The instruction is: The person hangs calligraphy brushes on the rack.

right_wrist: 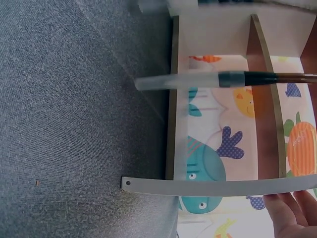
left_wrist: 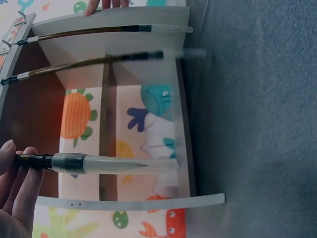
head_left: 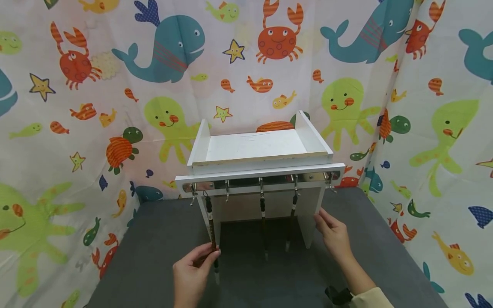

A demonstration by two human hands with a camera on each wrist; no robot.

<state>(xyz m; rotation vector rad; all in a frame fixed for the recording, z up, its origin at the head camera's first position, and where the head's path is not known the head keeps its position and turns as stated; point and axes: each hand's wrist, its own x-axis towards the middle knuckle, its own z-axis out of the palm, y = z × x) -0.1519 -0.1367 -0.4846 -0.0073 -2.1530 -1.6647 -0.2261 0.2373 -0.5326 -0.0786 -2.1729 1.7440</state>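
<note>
A white wooden stand (head_left: 259, 173) has a metal hook rail along its front. From its leftmost hook hangs a calligraphy brush (head_left: 210, 218) with a clear tip cover. My left hand (head_left: 194, 269) pinches the lower part of that brush between thumb and fingers; the left wrist view shows the thick covered tip (left_wrist: 114, 164) beyond the fingertips. Two slimmer brushes, a middle one (head_left: 263, 214) and a right one (head_left: 293, 209), hang untouched and look blurred. My right hand (head_left: 335, 235) touches the stand's right side panel (right_wrist: 213, 187) with its fingertips, from the outer side; its thumb is partly hidden.
A grey cloth-covered table (head_left: 161, 252) lies under the stand. Behind and beside it hangs a curtain (head_left: 239, 92) printed with sea animals. The stand has a shallow open top tray (head_left: 254, 145). A dark strap (head_left: 339, 295) is around the right wrist.
</note>
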